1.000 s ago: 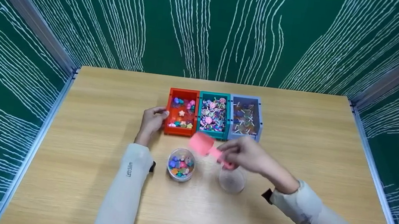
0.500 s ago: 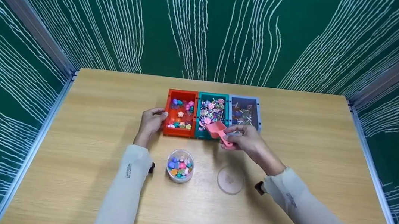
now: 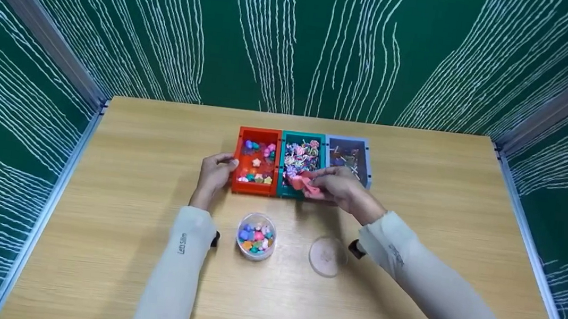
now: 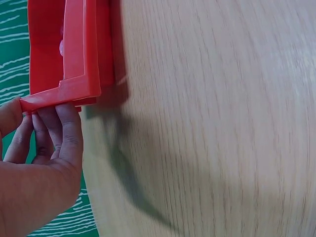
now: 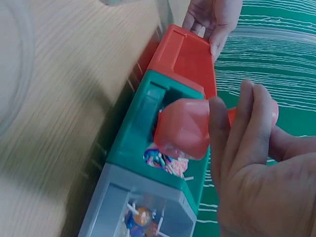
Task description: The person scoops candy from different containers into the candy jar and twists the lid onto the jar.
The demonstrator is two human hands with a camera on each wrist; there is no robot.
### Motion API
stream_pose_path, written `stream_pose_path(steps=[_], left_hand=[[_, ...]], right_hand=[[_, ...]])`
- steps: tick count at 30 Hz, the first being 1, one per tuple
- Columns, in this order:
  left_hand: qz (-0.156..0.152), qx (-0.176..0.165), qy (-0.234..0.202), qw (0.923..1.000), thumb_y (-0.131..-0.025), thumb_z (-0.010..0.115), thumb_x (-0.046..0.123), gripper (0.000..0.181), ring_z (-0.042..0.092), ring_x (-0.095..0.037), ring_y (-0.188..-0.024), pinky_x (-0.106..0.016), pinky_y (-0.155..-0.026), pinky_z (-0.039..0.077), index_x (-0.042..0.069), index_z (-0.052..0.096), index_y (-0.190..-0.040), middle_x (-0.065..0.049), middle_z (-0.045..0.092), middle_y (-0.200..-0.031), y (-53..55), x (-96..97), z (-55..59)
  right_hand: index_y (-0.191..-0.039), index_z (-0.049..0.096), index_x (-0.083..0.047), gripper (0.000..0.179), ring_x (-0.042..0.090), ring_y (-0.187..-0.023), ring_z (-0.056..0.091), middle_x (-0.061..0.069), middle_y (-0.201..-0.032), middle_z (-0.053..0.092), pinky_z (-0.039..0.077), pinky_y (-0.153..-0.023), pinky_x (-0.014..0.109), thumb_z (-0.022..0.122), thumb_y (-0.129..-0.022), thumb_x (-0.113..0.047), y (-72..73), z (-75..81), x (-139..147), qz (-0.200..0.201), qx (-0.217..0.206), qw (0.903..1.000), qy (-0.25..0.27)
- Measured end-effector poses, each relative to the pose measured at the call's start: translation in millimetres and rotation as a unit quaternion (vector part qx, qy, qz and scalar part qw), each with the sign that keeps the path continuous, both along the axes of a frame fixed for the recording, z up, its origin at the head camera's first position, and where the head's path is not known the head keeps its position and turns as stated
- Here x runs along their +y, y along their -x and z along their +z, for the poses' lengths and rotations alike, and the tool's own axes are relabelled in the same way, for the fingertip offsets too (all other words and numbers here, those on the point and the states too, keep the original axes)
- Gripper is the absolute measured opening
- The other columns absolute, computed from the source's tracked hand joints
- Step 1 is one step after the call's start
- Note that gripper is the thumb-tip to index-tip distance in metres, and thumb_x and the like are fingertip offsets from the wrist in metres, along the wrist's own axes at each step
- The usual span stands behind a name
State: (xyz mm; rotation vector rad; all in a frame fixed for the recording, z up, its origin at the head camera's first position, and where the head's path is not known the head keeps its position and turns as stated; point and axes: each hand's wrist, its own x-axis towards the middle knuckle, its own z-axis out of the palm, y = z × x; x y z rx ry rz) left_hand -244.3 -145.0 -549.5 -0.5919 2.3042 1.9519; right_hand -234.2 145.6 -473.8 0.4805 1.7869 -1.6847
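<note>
My right hand [image 3: 339, 187] grips a small pink scoop [image 5: 182, 128] by its handle. The scoop's head is down inside the green bin [image 5: 126, 133], among swirled lollipop-shaped charms [image 3: 300, 153]. Over at the left end of the row, my left hand [image 4: 44, 158] pinches the side wall of the red bin [image 4: 76, 84], thumb on the rim and fingers against the outside. Several colourful small charms lie in the red bin. In front stands a clear round jar [image 3: 255, 255] part-filled with mixed charms. Its charms are too small to name one by one.
Joined to the green bin's right side is a grey-blue bin [image 3: 367, 179] holding clear-looking pieces with white sticks. A round transparent lid [image 3: 327, 257] lies flat on the wooden table [image 3: 115, 188], right of the jar. Green walls [image 3: 319, 40] with white lines surround the table.
My right hand has carried the scoop forward from above the lid into the green bin, and the scoop's head has gone down among the charms. My left hand stays at the red bin.
</note>
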Motion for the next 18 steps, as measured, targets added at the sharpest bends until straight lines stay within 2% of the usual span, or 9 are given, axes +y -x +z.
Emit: stream_pose_path(steps=[4, 9, 13, 18], left_hand=[[0.004, -0.001, -0.011, 0.9999, -0.102, 0.065, 0.003, 0.032, 0.063, -0.023, -0.096, -0.03, -0.077, 0.054, -0.005, 0.07, -0.132, -0.018, 0.067, -0.115, -0.3, -1.0, -0.1], [0.005, 0.001, -0.019, 0.9998, -0.101, 0.065, 0.003, 0.03, 0.065, -0.024, -0.092, -0.035, -0.078, 0.057, -0.004, 0.072, -0.13, -0.013, 0.068, -0.103, 0.6, -1.1, 0.6], [0.004, -0.001, -0.016, 0.9999, -0.101, 0.065, 0.002, 0.031, 0.064, -0.023, -0.091, -0.031, -0.074, 0.056, -0.004, 0.071, -0.13, -0.014, 0.068, -0.103, 1.2, -0.6, -0.1], [0.002, -0.001, -0.009, 1.0, -0.102, 0.065, 0.002, 0.032, 0.062, -0.02, -0.09, -0.025, -0.07, 0.052, -0.004, 0.071, -0.132, -0.017, 0.067, -0.112, 1.6, 0.4, -1.1]], right_hand=[[-0.136, 0.067, 0.005, 0.035, 0.013, -0.071, 0.074, 0.01, -0.097, 0.073, 0.062, -0.073, 0.025, 0.061, -0.101, 0.005, -0.2, 0.6, -7.6, -0.021, 0.007, 0.9997, 0.013], [-0.135, 0.065, 0.011, 0.034, 0.013, -0.066, 0.073, 0.009, -0.084, 0.072, 0.062, -0.069, 0.024, 0.059, -0.101, 0.009, -2.9, -0.3, -11.9, -0.038, 0.015, 0.9987, 0.031], [-0.137, 0.064, 0.009, 0.035, 0.012, -0.066, 0.073, 0.009, -0.086, 0.072, 0.061, -0.069, 0.023, 0.059, -0.102, 0.007, -2.1, -1.0, -10.9, -0.043, 0.005, 0.9984, 0.036], [-0.142, 0.06, 0.006, 0.04, 0.016, -0.07, 0.074, 0.013, -0.1, 0.069, 0.062, -0.072, 0.025, 0.058, -0.103, 0.007, -2.3, -3.8, -9.3, -0.03, -0.013, 0.9983, 0.049]])
